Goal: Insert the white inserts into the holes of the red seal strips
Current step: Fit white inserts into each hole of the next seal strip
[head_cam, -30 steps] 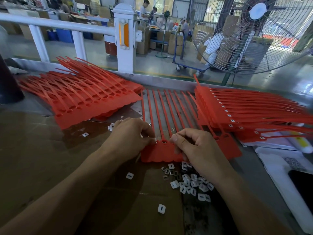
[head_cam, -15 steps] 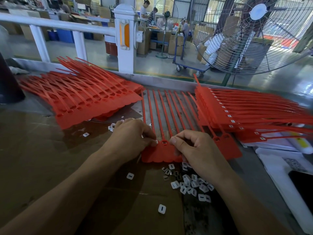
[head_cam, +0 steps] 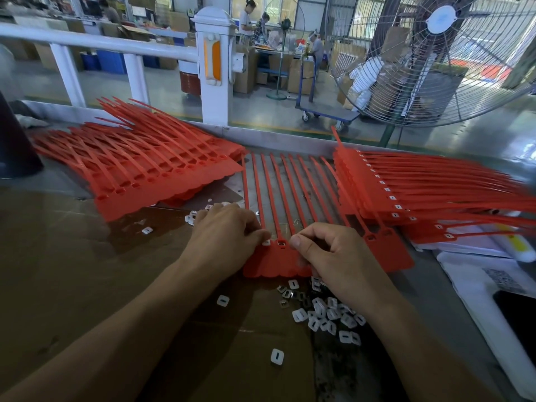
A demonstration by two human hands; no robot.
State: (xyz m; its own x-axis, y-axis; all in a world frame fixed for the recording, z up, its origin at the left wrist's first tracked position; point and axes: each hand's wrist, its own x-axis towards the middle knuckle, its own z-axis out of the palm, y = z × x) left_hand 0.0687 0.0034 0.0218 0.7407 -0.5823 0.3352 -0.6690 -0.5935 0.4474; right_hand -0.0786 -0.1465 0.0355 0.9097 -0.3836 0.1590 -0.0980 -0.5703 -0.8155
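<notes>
Head view: vs 1 s ago, both hands unmoved; left hand (head_cam: 229,236) & right hand (head_cam: 333,253) fingers curled, pressing red strip (head_cam: 275,265).

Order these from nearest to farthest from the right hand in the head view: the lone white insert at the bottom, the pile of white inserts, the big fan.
From the right hand:
1. Pile of white inserts, just below the hand.
2. Lone white insert, lower, toward the person.
3. Big fan, beyond the table, upper right.

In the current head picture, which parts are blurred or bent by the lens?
Head view: the red seal strip stack at right smears toward the frame edge; the white guard rail bows from wide-angle distortion; both hands, left and right, and the loose white inserts stay sharp.
</notes>
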